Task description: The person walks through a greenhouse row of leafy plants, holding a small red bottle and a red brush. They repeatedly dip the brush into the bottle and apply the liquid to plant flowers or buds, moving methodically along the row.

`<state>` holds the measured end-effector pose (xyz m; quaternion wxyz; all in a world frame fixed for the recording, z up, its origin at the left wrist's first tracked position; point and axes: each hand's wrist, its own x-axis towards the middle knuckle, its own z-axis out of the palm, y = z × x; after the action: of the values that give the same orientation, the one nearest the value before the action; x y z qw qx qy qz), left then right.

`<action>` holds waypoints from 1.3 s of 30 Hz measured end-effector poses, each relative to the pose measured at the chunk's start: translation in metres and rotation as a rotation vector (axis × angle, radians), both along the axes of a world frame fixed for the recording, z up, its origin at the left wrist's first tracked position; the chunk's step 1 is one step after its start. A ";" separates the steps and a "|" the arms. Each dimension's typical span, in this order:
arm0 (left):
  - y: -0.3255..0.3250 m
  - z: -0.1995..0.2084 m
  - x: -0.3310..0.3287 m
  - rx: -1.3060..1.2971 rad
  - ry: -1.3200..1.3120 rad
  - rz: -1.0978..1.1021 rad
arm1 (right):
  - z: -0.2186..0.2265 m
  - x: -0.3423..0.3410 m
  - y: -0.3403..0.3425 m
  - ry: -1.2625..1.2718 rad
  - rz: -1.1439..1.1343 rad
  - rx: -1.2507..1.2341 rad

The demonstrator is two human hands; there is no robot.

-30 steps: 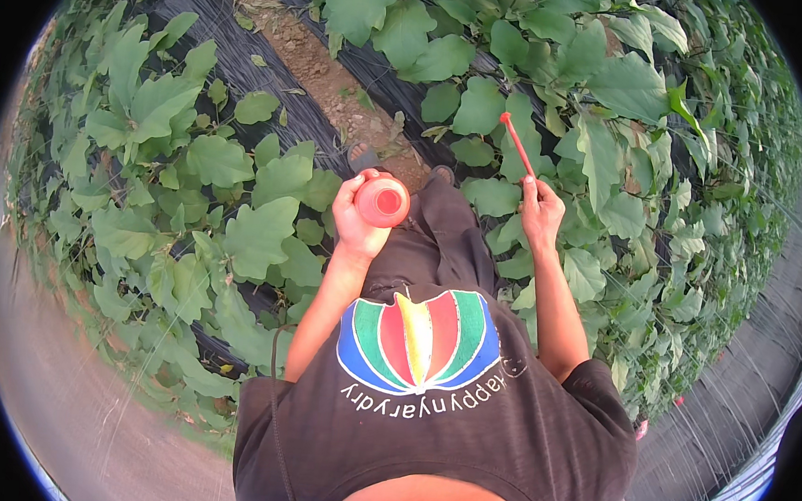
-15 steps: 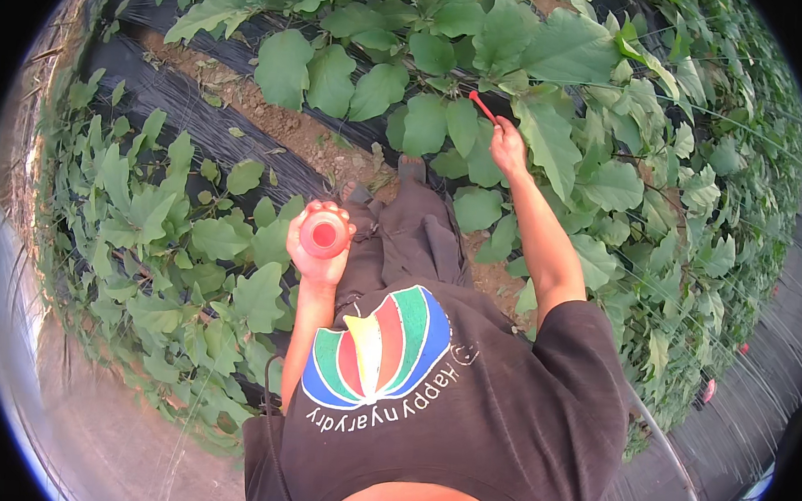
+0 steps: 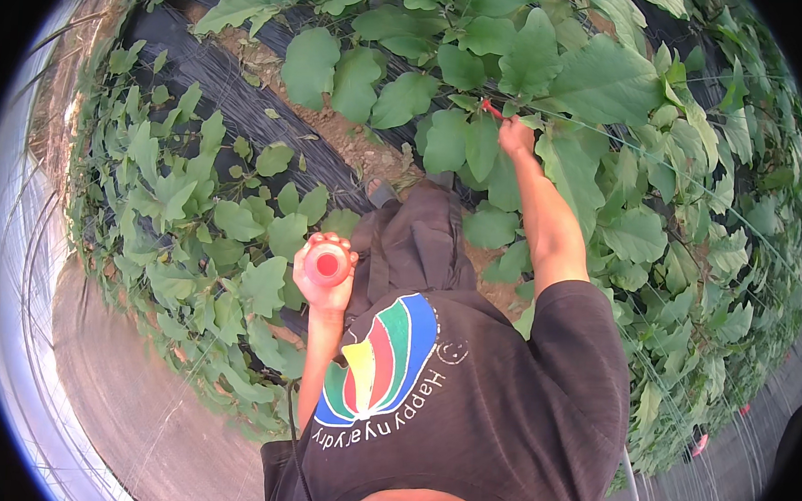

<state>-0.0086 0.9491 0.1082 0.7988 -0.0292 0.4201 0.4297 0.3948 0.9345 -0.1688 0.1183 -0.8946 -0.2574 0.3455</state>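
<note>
My left hand (image 3: 318,294) is closed round a small, pinkish-red, round open-mouthed container (image 3: 328,264), held upright in front of my trousers. Its inside looks deep red. Out ahead, my right hand (image 3: 517,136) grips a thin red stick-like tool (image 3: 491,109). The tool's far end points left among the stems of a broad-leaved green plant (image 3: 532,61), which looks like an eggplant. Leaves lie close on both sides of that hand. Whatever the tool's tip touches is too small to make out.
Another row of leafy plants (image 3: 175,191) stands to my left. Black plastic sheeting (image 3: 210,73) and a strip of bare soil (image 3: 334,136) run between the rows. Green strings (image 3: 699,181) stretch through the foliage on the right.
My right hand has gone a little further into the leaves and leftward, so less of the red tool shows. The left hand still holds the container. The whole view has shifted slightly.
</note>
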 end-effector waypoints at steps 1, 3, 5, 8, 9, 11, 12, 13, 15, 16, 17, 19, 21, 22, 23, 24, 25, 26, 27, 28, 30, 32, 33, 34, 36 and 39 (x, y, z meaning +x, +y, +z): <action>0.000 0.001 0.003 0.004 0.027 -0.011 | -0.001 0.002 0.001 -0.028 0.016 0.009; -0.004 0.002 0.009 0.008 0.061 -0.013 | 0.003 0.005 0.003 -0.082 0.028 0.037; -0.005 0.001 0.012 0.007 0.072 -0.002 | 0.007 0.004 0.004 -0.136 0.014 0.076; -0.007 -0.002 0.011 -0.009 -0.008 0.062 | 0.014 -0.001 0.004 -0.078 0.017 0.044; -0.008 -0.002 0.013 -0.009 -0.008 0.062 | 0.010 0.000 0.003 -0.076 0.018 0.031; -0.008 0.000 0.016 -0.009 -0.005 0.060 | 0.002 -0.001 0.001 -0.068 0.017 0.002; -0.009 0.001 0.017 -0.001 0.020 0.045 | -0.002 0.000 0.002 -0.065 0.012 0.000; -0.009 0.001 0.019 0.008 0.044 0.028 | -0.006 0.001 0.004 -0.062 0.006 -0.002; -0.013 0.001 0.020 0.004 0.065 0.019 | -0.008 0.005 0.006 -0.026 0.021 -0.020; -0.015 0.001 0.020 -0.007 0.066 0.025 | -0.008 0.005 0.005 -0.028 0.022 -0.036; -0.015 0.001 0.019 -0.015 0.065 0.034 | -0.004 0.002 0.009 -0.030 0.028 -0.048; -0.016 0.001 0.020 -0.008 0.067 0.034 | 0.005 0.003 0.014 -0.028 0.029 -0.049; -0.016 -0.001 0.022 -0.008 0.043 0.044 | 0.010 0.007 0.015 -0.025 0.018 -0.026; -0.016 -0.003 0.021 -0.011 0.022 0.056 | 0.012 0.008 0.014 -0.035 0.018 -0.016; -0.017 -0.004 0.023 -0.014 0.002 0.069 | 0.013 0.010 0.013 -0.044 0.019 -0.005; -0.017 -0.004 0.025 -0.015 0.001 0.071 | 0.015 0.012 0.012 -0.052 0.020 0.006; -0.017 -0.005 0.026 -0.016 0.000 0.073 | 0.016 0.013 0.011 -0.080 0.020 0.028; -0.017 -0.005 0.027 -0.017 0.000 0.074 | 0.016 0.012 0.011 -0.108 0.018 0.049; -0.017 -0.005 0.027 -0.015 0.000 0.077 | 0.017 0.011 0.010 -0.135 0.016 0.071; -0.018 -0.006 0.027 -0.013 -0.001 0.080 | 0.018 0.010 0.009 -0.120 0.021 0.046; -0.018 -0.005 0.028 -0.004 0.001 0.086 | 0.021 0.007 0.010 -0.087 0.032 0.000; -0.018 -0.004 0.029 0.005 0.002 0.088 | 0.020 0.007 0.010 -0.035 0.036 -0.039; -0.018 -0.004 0.030 0.007 0.006 0.089 | 0.019 0.006 0.011 -0.009 0.037 -0.058; -0.018 -0.003 0.031 0.009 0.011 0.090 | 0.016 0.006 0.012 -0.008 0.034 -0.041; -0.019 -0.004 0.031 0.009 0.001 0.093 | 0.012 0.006 0.014 -0.011 0.027 -0.013; -0.020 -0.006 0.027 0.016 -0.024 0.103 | 0.016 0.005 0.021 -0.017 0.050 -0.081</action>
<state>0.0184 0.9294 0.1020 0.7808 -0.0494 0.4051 0.4731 0.3997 0.9551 -0.1533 0.0710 -0.8949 -0.2665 0.3507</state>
